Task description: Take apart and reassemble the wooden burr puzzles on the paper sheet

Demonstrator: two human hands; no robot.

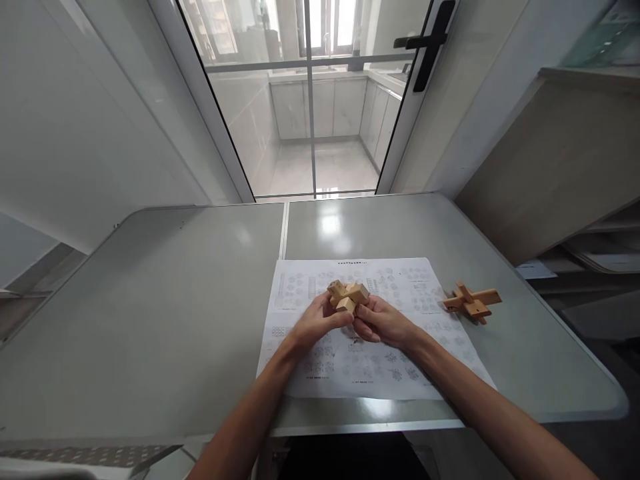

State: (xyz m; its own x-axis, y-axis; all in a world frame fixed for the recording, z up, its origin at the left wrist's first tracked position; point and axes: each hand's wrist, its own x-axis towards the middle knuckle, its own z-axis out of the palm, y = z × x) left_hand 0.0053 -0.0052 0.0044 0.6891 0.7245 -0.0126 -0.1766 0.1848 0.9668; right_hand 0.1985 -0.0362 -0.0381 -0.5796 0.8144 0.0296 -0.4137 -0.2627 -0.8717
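A light wooden interlocking puzzle (348, 295), made of crossed blocks, is held up between both hands over a printed sheet. My left hand (320, 319) is closed around its left and near side, thumb along the front. On the other side, my right hand (381, 319) grips the puzzle with thumb and curled fingers. Parts of the blocks are hidden behind the fingers. Beneath the hands lies the white instruction sheet (295, 347), printed with rows of small diagrams. A second, darker wooden interlocking puzzle (473, 303) rests by the sheet's right edge.
The grey table (150, 320) has a seam down its far half and a raised metal edge at the front. Beyond it stands a glass door (310, 120) with a black handle (431, 43). A wooden shelf unit (550, 160) stands at the right.
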